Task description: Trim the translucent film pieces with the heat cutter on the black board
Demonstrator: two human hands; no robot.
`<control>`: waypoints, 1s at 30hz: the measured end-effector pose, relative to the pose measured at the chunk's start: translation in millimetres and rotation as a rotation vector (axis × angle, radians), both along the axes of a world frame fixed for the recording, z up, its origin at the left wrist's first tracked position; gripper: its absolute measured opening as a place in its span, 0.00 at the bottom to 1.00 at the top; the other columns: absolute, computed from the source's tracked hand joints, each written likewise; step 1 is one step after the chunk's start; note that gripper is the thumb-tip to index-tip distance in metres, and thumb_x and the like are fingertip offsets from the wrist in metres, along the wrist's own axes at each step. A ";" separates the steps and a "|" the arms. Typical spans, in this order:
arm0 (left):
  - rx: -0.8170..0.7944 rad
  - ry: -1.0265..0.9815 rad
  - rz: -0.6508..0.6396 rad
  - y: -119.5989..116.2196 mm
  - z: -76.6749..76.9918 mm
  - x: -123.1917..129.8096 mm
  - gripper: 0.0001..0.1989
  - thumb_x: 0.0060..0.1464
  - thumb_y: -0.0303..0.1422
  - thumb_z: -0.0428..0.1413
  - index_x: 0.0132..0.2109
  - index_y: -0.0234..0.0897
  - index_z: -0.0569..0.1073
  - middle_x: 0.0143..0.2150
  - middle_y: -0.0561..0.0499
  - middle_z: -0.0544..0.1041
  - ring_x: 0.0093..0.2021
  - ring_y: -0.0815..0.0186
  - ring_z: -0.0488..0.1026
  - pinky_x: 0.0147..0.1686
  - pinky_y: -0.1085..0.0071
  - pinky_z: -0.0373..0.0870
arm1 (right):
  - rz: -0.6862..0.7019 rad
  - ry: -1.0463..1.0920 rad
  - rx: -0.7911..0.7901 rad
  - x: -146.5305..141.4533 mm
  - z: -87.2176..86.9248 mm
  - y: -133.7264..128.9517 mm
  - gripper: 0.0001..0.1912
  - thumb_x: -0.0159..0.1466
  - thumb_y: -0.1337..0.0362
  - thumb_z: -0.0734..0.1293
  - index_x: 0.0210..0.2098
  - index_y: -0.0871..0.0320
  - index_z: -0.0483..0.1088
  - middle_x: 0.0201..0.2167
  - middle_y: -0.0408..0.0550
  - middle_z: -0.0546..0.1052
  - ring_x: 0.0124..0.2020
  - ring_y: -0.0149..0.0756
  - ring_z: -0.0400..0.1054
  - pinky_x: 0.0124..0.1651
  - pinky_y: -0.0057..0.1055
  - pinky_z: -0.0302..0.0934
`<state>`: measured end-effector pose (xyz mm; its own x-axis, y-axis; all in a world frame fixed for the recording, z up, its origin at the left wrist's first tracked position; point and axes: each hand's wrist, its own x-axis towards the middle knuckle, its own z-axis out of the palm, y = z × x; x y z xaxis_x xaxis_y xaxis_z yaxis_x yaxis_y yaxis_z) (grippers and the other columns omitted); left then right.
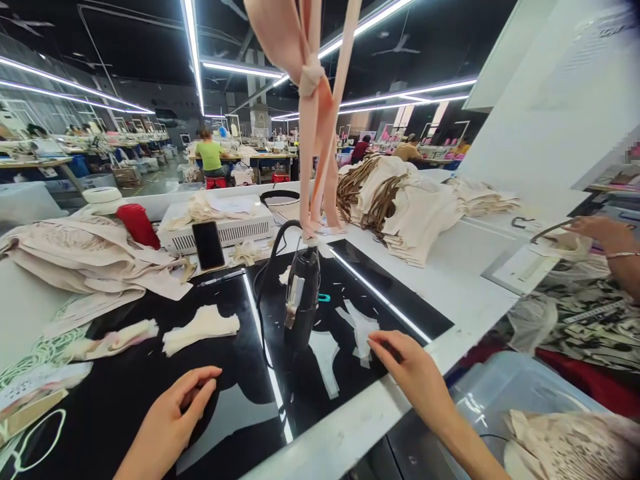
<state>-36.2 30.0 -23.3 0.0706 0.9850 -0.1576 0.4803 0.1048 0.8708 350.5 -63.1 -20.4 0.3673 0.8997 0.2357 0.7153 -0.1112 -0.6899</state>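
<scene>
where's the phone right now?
Head view, left of centre: the phone leans against the front of the white vented box, right of the red cup, beyond the black glass worktop.

— Where are your hands?
— My left hand lies flat on the black glossy table. My right hand touches a pale fabric piece with the fingertips.
— And between them?
— A black tool hangs from a pink strap, and two small stacks of cream pieces lie near.
</scene>
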 end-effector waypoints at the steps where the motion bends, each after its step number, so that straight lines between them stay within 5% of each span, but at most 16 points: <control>1: 0.001 0.012 0.003 0.1 -0.7 -0.6 0.30 0.51 0.59 0.57 0.49 0.40 0.77 0.23 0.59 0.63 0.18 0.71 0.54 0.18 0.75 0.52 | -0.006 0.000 -0.009 4.4 -0.9 -0.4 0.11 0.70 0.53 0.66 0.42 0.51 0.77 0.40 0.49 0.81 0.41 0.46 0.72 0.45 0.41 0.64; 12: 0.037 0.071 0.003 -1.8 0.7 -2.4 0.29 0.51 0.60 0.56 0.48 0.42 0.78 0.24 0.57 0.65 0.20 0.69 0.59 0.19 0.75 0.56 | 0.051 0.008 -0.057 -6.0 -3.4 4.2 0.08 0.65 0.55 0.69 0.38 0.50 0.79 0.37 0.48 0.79 0.42 0.49 0.72 0.47 0.44 0.65; 17: 0.045 0.083 -0.005 -0.6 -1.5 -4.4 0.28 0.51 0.59 0.57 0.47 0.43 0.79 0.24 0.56 0.67 0.21 0.67 0.61 0.19 0.75 0.57 | 0.059 0.086 -0.018 -7.8 0.4 8.2 0.16 0.68 0.50 0.65 0.32 0.51 0.78 0.35 0.49 0.79 0.41 0.48 0.71 0.47 0.44 0.64; 25: 0.067 0.090 -0.008 0.9 -5.0 -6.0 0.27 0.51 0.58 0.58 0.47 0.44 0.79 0.25 0.55 0.70 0.21 0.67 0.62 0.18 0.75 0.57 | -0.090 0.438 0.094 8.5 16.0 19.6 0.22 0.66 0.42 0.66 0.38 0.55 0.75 0.27 0.42 0.72 0.26 0.35 0.62 0.30 0.33 0.57; 30: 0.066 0.056 -0.008 1.6 -6.6 -5.1 0.27 0.50 0.58 0.59 0.46 0.44 0.80 0.24 0.56 0.69 0.21 0.67 0.62 0.17 0.76 0.58 | -0.059 0.670 0.168 8.7 40.0 19.9 0.25 0.64 0.39 0.67 0.37 0.56 0.73 0.29 0.43 0.73 0.24 0.30 0.57 0.29 0.31 0.56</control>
<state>-41.3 31.5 -29.9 0.0715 0.9928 -0.0962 0.5292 0.0440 0.8474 359.2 -43.2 19.6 0.5296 0.8449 0.0752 0.1253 0.0098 -0.9921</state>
